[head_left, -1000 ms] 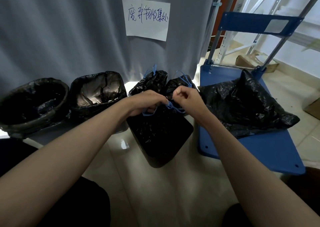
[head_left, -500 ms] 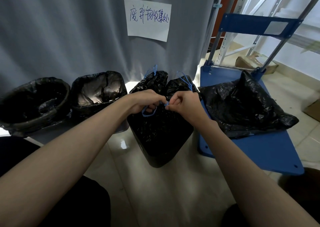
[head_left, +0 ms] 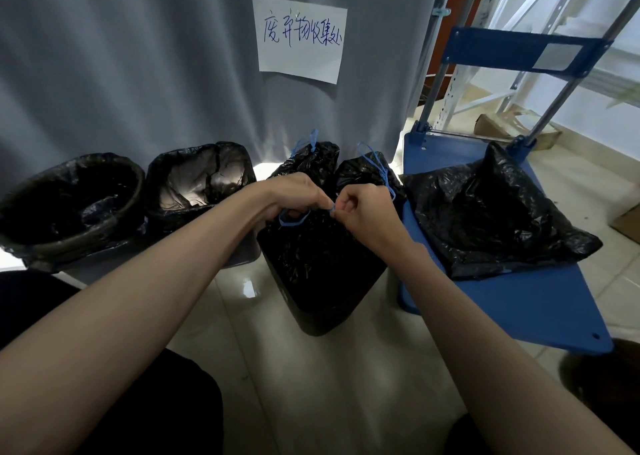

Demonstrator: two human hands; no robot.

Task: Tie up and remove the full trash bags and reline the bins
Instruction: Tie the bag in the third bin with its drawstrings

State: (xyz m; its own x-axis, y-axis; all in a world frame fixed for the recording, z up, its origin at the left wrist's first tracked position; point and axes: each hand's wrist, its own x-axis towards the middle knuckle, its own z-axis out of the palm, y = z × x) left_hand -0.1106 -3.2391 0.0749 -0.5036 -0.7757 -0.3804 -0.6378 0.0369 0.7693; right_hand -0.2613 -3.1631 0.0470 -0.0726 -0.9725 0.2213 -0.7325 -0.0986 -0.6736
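Floor: glossy pale tile floor, grey pleated curtain behind with handwritten white paper sign. Full black plastic trash bag in dark bin, centre. Left hand and right hand: each grip pinching thin blue drawstring above the bag. Two lined bins left; blue platform trolley right.

Both forearms are bare, with no sleeve, watch or ring showing anywhere from the left hand and right hand back to the frame's edge. Below the arms, dark, apparently black clothing covers the person's lap; its cut cannot be told.
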